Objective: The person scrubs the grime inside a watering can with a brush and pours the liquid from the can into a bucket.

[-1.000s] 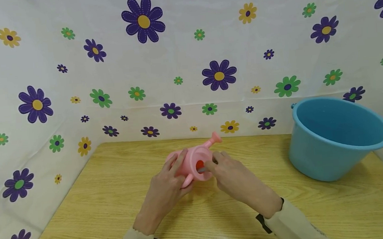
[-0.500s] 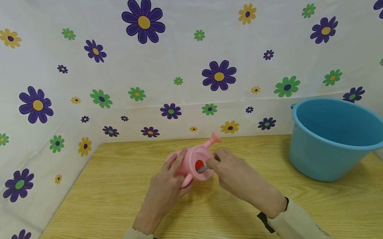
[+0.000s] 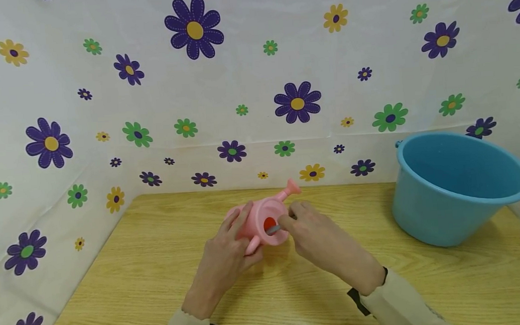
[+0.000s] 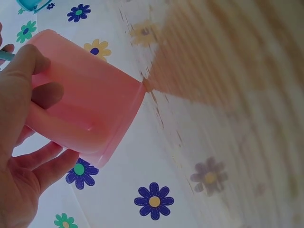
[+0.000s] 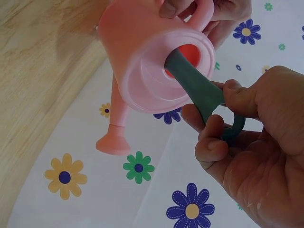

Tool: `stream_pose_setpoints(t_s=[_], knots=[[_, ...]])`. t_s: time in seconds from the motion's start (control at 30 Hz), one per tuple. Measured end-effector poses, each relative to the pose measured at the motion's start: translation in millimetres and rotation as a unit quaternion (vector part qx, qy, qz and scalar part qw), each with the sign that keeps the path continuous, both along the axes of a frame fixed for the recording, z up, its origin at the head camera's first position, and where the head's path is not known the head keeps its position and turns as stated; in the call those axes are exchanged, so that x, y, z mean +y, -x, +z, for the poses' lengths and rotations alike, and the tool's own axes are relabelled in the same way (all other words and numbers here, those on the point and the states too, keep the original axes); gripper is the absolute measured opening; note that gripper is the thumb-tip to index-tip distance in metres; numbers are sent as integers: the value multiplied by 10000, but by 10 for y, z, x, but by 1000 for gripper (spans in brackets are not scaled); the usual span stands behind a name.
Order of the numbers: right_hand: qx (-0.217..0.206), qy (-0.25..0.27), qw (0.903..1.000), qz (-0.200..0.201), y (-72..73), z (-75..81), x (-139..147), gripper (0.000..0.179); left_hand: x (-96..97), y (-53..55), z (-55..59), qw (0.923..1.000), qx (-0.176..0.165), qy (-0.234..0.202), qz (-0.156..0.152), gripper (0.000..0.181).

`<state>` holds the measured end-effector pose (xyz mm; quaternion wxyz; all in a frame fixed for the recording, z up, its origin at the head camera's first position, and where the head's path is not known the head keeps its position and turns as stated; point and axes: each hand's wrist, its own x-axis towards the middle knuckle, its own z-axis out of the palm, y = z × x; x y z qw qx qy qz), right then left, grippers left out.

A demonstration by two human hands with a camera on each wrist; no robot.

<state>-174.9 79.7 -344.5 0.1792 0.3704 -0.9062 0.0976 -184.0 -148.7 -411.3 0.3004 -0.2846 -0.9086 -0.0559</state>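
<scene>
A pink toy watering can [image 3: 252, 227] is tipped on its side, its round opening facing right and toward me. My left hand [image 3: 226, 255] grips the can's body beside its handle [image 3: 253, 245]; in the left wrist view the fingers [image 4: 52, 166] curl around the handle. Into the opening runs a teal tool with a loop handle [image 5: 192, 83]. My right hand [image 3: 321, 238] pinches this loop between thumb and fingers. The tool's far end is hidden inside the can, where an orange-red patch [image 5: 190, 54] shows.
A large blue bucket [image 3: 445, 220] stands on the wooden table [image 3: 136, 272] at the right. Behind and to the left hangs a white flowered cloth [image 3: 244, 73]. The can's spout [image 3: 291, 187] points toward the back right.
My right hand drew the teal tool slightly rightward out of the opening, then shifted a little back toward the can. The left hand and the can have hardly moved.
</scene>
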Motion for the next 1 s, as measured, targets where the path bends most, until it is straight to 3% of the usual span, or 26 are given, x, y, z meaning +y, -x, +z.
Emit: stream_pose_setpoints(t_s=[0.57, 1.0], knots=[[-27, -75, 9997, 233, 80, -140, -111, 15, -1, -8, 9, 10000, 5, 31, -50, 38], [-128, -32, 9998, 174, 50, -107, -106, 17, -6, -11, 8, 10000, -61, -39, 6, 40]])
